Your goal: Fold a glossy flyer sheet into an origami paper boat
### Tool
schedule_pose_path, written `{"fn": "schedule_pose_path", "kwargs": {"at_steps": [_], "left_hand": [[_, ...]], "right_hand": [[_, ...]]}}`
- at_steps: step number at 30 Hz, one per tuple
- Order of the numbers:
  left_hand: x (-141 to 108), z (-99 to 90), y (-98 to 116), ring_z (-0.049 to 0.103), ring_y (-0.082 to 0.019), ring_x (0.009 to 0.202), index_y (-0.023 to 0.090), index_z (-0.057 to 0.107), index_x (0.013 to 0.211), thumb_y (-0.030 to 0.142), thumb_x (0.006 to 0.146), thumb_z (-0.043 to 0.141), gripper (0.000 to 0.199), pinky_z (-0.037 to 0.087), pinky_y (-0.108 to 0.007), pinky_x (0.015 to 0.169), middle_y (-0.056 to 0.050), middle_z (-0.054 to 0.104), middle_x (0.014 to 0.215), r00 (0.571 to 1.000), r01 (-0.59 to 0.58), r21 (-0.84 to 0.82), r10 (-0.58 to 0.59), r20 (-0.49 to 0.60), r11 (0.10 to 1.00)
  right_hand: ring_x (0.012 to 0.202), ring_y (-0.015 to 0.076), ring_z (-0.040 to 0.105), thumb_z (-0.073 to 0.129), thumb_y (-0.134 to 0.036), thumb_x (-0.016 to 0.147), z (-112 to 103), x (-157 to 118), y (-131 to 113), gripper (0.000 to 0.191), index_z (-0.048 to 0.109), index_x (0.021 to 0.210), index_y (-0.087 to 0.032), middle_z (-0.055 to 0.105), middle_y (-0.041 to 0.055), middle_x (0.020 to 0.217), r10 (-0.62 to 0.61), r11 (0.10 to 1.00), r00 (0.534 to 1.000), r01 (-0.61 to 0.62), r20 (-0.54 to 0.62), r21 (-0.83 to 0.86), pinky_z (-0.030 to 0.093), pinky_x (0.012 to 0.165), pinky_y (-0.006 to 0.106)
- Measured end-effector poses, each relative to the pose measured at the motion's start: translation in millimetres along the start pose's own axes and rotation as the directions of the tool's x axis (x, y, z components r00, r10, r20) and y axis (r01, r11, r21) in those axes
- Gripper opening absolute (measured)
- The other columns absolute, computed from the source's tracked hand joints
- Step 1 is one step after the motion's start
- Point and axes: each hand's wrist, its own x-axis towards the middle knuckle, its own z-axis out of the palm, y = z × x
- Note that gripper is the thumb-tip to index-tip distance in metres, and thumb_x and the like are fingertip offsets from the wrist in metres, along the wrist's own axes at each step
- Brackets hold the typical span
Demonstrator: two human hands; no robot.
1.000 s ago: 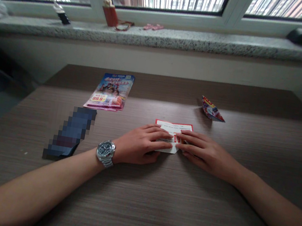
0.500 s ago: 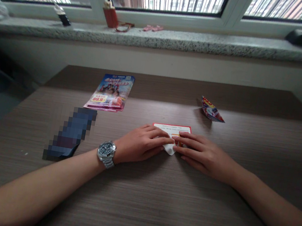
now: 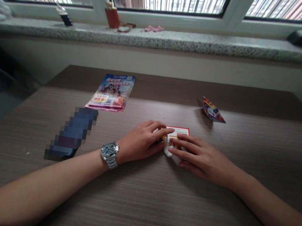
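**Red-bordered paper point(image 3: 178, 133) under your left hand point(image 3: 142, 140) and right hand point(image 3: 201, 158)**

The folded sheet sits near the middle of the wood-grain surface point(image 3: 152, 209), closer to the far edge than the near one. It is white with a red border and small print, and a white folded corner points toward you. Your hands nearly meet over it. On your left hand, the left fingers point(image 3: 159, 130) are slightly spread, with the index reaching across the top of the sheet. Your right fingers point(image 3: 183, 143) lie close together across its right side. You can't tell whether either hand is pinching the paper.

A steel wristwatch point(image 3: 109, 153) sits on your left wrist. Toward the far edge, a glossy brochure point(image 3: 111, 91) lies to the left of the sheet, and a colourful folded paper boat point(image 3: 213, 110) lies to the right. A pixelated block point(image 3: 73, 134) near the surface's left side can't be identified.

On the granite windowsill point(image 3: 197, 45) beyond, a red cup point(image 3: 111, 18) holds something pale that is too small to identify. A thin brown cord point(image 3: 127, 28) lies just beside the cup, and a small pink item point(image 3: 155, 29) sits farther right.
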Motion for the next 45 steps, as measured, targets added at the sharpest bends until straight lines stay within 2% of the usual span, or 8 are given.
{"fn": "schedule_pose_path", "kwargs": {"at_steps": [12,15,18,23,29,33,37,45], "left_hand": [[0.4,0.2,0.1,0.057,-0.025,0.117,0.023,0.053,0.142,0.033,0.101,0.056,0.043,0.050,-0.044,0.102,-0.011,0.060,0.132,0.998,0.000,-0.002,0.000,-0.056,1.000],[-1.2,-4.3,1.1,0.056,-0.025,0.120,0.023,0.056,0.138,0.034,0.100,0.058,0.040,0.049,-0.044,0.104,-0.011,0.060,0.136,0.992,-0.038,0.042,0.043,-0.116,0.998],[-3.7,-8.7,1.6,0.057,-0.024,0.120,0.026,0.062,0.132,0.030,0.099,0.059,0.033,0.049,-0.042,0.103,-0.007,0.064,0.132,0.976,-0.128,0.108,0.144,-0.161,0.986],[-5.7,-10.7,2.1,0.061,-0.023,0.119,0.025,0.068,0.124,0.035,0.100,0.058,0.028,0.048,-0.040,0.103,-0.004,0.067,0.131,0.966,-0.233,0.182,0.250,-0.072,0.955],[-5.1,-7.8,0.7,0.060,-0.025,0.128,0.023,0.062,0.135,0.042,0.103,0.051,0.039,0.046,-0.045,0.110,-0.007,0.062,0.142,0.973,-0.231,0.154,0.223,0.066,0.961],[-5.6,-6.7,-0.7,0.055,-0.025,0.135,0.022,0.056,0.142,0.046,0.103,0.050,0.046,0.041,-0.045,0.117,-0.010,0.057,0.147,0.970,-0.219,0.115,0.204,0.129,0.969],[-5.7,-7.1,0.1,0.051,-0.026,0.139,0.023,0.051,0.147,0.049,0.103,0.050,0.051,0.040,-0.046,0.118,-0.011,0.053,0.151,0.969,-0.213,0.106,0.195,0.155,0.971],[-6.0,-6.6,4.4,0.049,-0.028,0.139,0.029,0.052,0.147,0.052,0.102,0.049,0.051,0.038,-0.049,0.118,-0.007,0.050,0.154,0.975,-0.171,0.149,0.146,0.168,0.974]], "right_hand": [[0.137,0.0315,0.051,0.062,-0.030,0.098,-2.0,4.1,-5.6,0.048,0.056,0.145,-0.028,0.056,0.0104,0.150,-0.001,0.997,1.000,0.001,0.006,-0.078,0.047,0.111,0.052],[0.140,0.0314,0.049,0.063,-0.029,0.097,-2.9,3.2,-3.8,0.051,0.054,0.147,-0.027,0.055,0.0113,0.151,-0.008,0.998,1.000,0.008,0.004,-0.063,0.045,0.113,0.052],[0.141,0.0322,0.048,0.062,-0.028,0.097,-4.2,0.7,0.6,0.052,0.052,0.149,-0.027,0.056,0.0127,0.149,0.005,0.999,1.000,-0.005,-0.006,-0.046,0.045,0.113,0.055],[0.139,0.0315,0.049,0.060,-0.026,0.099,-6.9,-3.6,8.0,0.051,0.052,0.149,-0.027,0.057,0.0133,0.148,0.026,0.999,1.000,-0.026,-0.010,-0.027,0.045,0.113,0.055],[0.141,0.0311,0.047,0.058,-0.026,0.100,-7.6,-4.7,9.8,0.049,0.052,0.149,-0.026,0.055,0.0129,0.150,0.039,0.999,0.999,-0.039,0.001,-0.014,0.043,0.114,0.054],[0.143,0.0297,0.046,0.058,-0.027,0.100,-7.2,-5.2,10.8,0.054,0.046,0.153,-0.026,0.053,0.0122,0.152,0.050,0.998,0.999,-0.051,0.003,0.026,0.042,0.116,0.054],[0.143,0.0288,0.045,0.057,-0.028,0.100,-6.5,-6.1,11.3,0.057,0.042,0.155,-0.025,0.053,0.0114,0.153,0.078,0.995,0.997,-0.078,0.010,0.055,0.042,0.117,0.053],[0.143,0.0297,0.046,0.057,-0.031,0.100,-4.1,-6.7,11.7,0.054,0.046,0.152,-0.022,0.053,0.0121,0.153,0.108,0.993,0.994,-0.108,-0.001,0.038,0.042,0.116,0.053]]}}
